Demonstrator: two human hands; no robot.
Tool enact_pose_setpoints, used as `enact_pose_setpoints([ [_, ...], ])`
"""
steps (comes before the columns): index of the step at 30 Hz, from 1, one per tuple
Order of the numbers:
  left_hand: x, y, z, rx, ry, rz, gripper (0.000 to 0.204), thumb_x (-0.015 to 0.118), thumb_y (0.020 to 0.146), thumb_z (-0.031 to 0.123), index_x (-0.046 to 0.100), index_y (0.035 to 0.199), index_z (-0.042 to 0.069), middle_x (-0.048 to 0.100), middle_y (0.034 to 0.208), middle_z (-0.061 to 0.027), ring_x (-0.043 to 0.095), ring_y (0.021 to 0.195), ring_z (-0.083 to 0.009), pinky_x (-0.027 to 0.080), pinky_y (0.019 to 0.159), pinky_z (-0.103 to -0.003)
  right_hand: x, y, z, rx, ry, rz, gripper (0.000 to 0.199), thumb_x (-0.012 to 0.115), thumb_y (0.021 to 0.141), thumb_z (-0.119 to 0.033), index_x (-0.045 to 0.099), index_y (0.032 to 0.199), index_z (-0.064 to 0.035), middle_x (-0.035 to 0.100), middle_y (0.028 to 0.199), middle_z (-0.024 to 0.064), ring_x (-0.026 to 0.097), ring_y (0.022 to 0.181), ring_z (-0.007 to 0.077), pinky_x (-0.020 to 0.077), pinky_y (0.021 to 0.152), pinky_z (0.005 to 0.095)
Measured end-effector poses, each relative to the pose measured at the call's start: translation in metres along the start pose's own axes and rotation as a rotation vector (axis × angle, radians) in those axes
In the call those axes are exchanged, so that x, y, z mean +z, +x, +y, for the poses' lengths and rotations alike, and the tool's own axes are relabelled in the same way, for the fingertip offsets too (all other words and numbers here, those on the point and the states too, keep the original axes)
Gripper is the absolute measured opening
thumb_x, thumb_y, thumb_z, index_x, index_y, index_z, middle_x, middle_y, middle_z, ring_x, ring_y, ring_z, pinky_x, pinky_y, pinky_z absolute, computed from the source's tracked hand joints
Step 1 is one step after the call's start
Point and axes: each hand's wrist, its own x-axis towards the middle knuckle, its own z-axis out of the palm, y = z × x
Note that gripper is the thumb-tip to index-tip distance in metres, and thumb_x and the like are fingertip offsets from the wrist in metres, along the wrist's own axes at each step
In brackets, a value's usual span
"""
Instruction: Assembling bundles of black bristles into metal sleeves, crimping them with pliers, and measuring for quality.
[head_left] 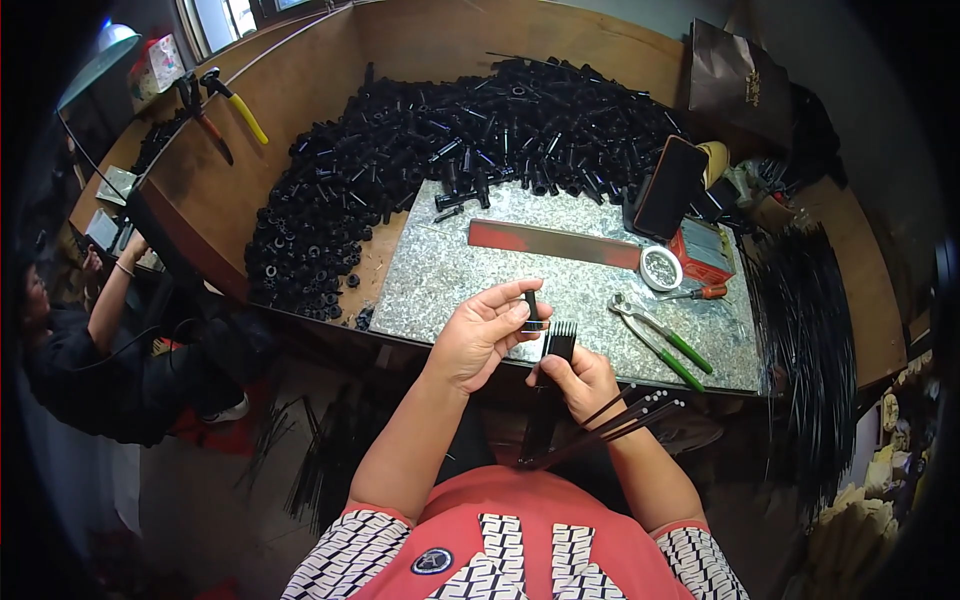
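Note:
My left hand (488,335) is closed on a small black tubular part (531,308) with a collar at its lower end, pinched between thumb and fingers above the near edge of the stone slab. Just right of it, my right hand (588,384) grips a flat black bundle of ribs (560,345), whose upper ends fan out like comb teeth. The tubular part is close to these ends; whether they touch I cannot tell. Several thin dark rods (625,412) with pale tips stick out past my right wrist. The bundle's lower end reaches toward my lap.
A heap of black plastic parts (440,130) covers the bench behind the speckled slab (430,270). On the slab lie a metal bar (555,243), white dish (660,268), screwdriver (708,292) and green-handled pincers (660,343). A phone (670,188) stands behind; black rods (815,350) hang right. Another person (90,350) sits left.

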Motion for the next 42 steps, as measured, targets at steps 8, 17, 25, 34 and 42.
enact_pose_setpoints([
  [8, 0.0010, 0.0011, 0.0003, -0.001, -0.004, -0.008, 0.035, 0.053, 0.092, 0.004, 0.050, 0.127, -0.001, 0.064, 0.106, -0.0134, 0.063, 0.095, -0.0173, 0.054, 0.083, -0.028, 0.0009, 0.0012, -0.0028, -0.011, -0.001, -0.007, 0.022, 0.053, 0.096, -0.019, 0.061, 0.089, 0.0008, 0.066, 0.077, 0.0043, 0.060, 0.071, 0.0084, 0.0478, 0.066, 0.0238],
  [17, -0.0002, 0.0023, -0.0013, 0.006, 0.009, -0.073, 0.035, 0.051, 0.093, 0.004, 0.049, 0.127, -0.002, 0.062, 0.108, -0.0135, 0.063, 0.098, -0.0189, 0.051, 0.088, -0.032, 0.0002, 0.0021, -0.0034, -0.002, -0.008, -0.019, 0.020, 0.054, 0.095, -0.017, 0.061, 0.089, 0.0004, 0.066, 0.077, 0.0035, 0.058, 0.070, 0.0072, 0.0459, 0.064, 0.0227],
  [25, 0.0011, 0.0023, -0.0023, 0.009, 0.015, -0.090, 0.035, 0.051, 0.093, 0.004, 0.049, 0.127, -0.002, 0.062, 0.108, -0.0132, 0.062, 0.098, -0.0195, 0.051, 0.089, -0.033, -0.0005, 0.0022, -0.0004, 0.019, -0.004, -0.018, 0.019, 0.054, 0.094, -0.017, 0.062, 0.086, -0.0006, 0.066, 0.077, 0.0025, 0.056, 0.068, 0.0057, 0.0442, 0.063, 0.0215],
  [34, 0.0002, 0.0031, -0.0014, 0.002, 0.017, -0.089, 0.034, 0.050, 0.093, 0.004, 0.050, 0.127, -0.001, 0.062, 0.108, -0.0128, 0.062, 0.098, -0.0196, 0.052, 0.088, -0.032, -0.0011, 0.0029, -0.0006, 0.019, -0.013, -0.034, 0.020, 0.055, 0.094, -0.017, 0.062, 0.086, -0.0005, 0.067, 0.077, 0.0028, 0.058, 0.069, 0.0065, 0.0459, 0.063, 0.0222],
  [42, -0.0003, 0.0048, -0.0020, -0.020, 0.016, -0.123, 0.035, 0.052, 0.093, 0.005, 0.049, 0.128, 0.000, 0.062, 0.108, -0.0125, 0.062, 0.099, -0.0188, 0.051, 0.088, -0.032, 0.0006, 0.0041, 0.0010, -0.014, -0.004, -0.011, 0.018, 0.055, 0.094, -0.016, 0.062, 0.088, 0.0000, 0.067, 0.077, 0.0035, 0.059, 0.070, 0.0076, 0.0474, 0.065, 0.0229],
])
